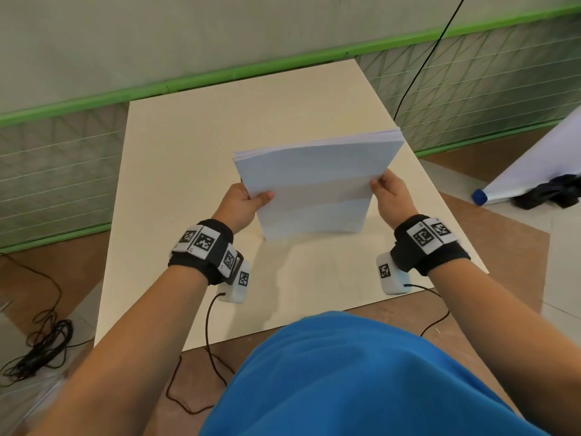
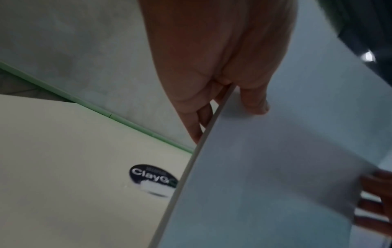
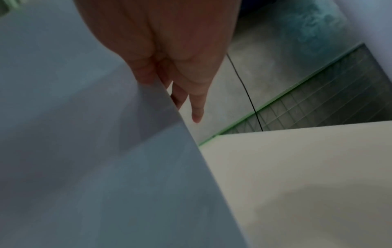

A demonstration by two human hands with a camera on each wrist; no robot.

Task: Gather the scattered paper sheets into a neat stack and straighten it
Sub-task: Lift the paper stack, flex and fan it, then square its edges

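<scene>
A stack of white paper sheets stands upright on its lower edge on the cream table, tilted back a little. My left hand grips its left side, thumb on the front face and fingers behind. My right hand grips the right side the same way. In the left wrist view the paper stack shows its edge, with my left hand pinching it. In the right wrist view my right hand holds the paper stack at its edge. The sheet tops look nearly flush.
The table has a dark round sticker on its surface left of the stack. A green-trimmed mesh fence runs behind the table. Black cables lie on the floor at left. A rolled white sheet with a blue cap lies at right.
</scene>
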